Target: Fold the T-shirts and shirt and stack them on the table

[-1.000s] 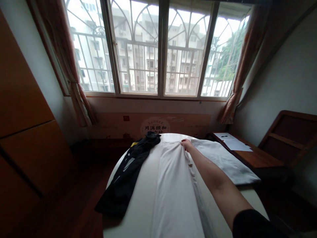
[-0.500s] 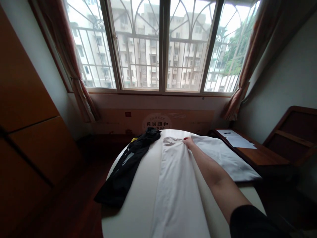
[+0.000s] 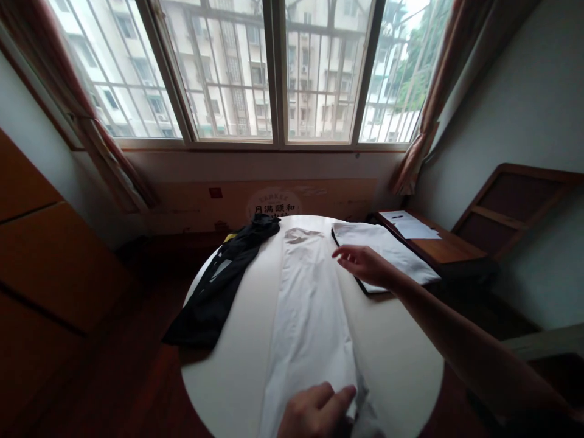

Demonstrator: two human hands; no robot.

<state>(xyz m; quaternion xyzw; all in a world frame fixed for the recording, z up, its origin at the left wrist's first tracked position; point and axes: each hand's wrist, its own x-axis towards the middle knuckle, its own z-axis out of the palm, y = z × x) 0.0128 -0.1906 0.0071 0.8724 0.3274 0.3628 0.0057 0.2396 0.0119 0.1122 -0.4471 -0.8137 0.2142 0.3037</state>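
Observation:
Long white trousers (image 3: 310,304), folded lengthwise, run down the middle of the round white table (image 3: 392,340). Their waist end lies at the far side, slightly wrinkled. At the near end, my left hand (image 3: 314,413) is closed with bent fingers on the trousers' right edge; the picture's bottom cuts it off. My right hand (image 3: 365,266) is apart from the trousers, to the right of their far end. Its fingers are loosely spread with nothing in them. Behind it lies a folded white cloth with a black edge (image 3: 387,243).
A black garment (image 3: 219,292) lies along the table's left edge, partly hanging over. White papers (image 3: 415,229) rest on a low wooden stand (image 3: 456,246) at right, by a brown chair-like frame (image 3: 502,207). A printed box (image 3: 182,201) stands under the window.
My right hand has let go of the trousers' waist end and moved slightly right and nearer. My left hand has come into view at the near end. The view has tilted down.

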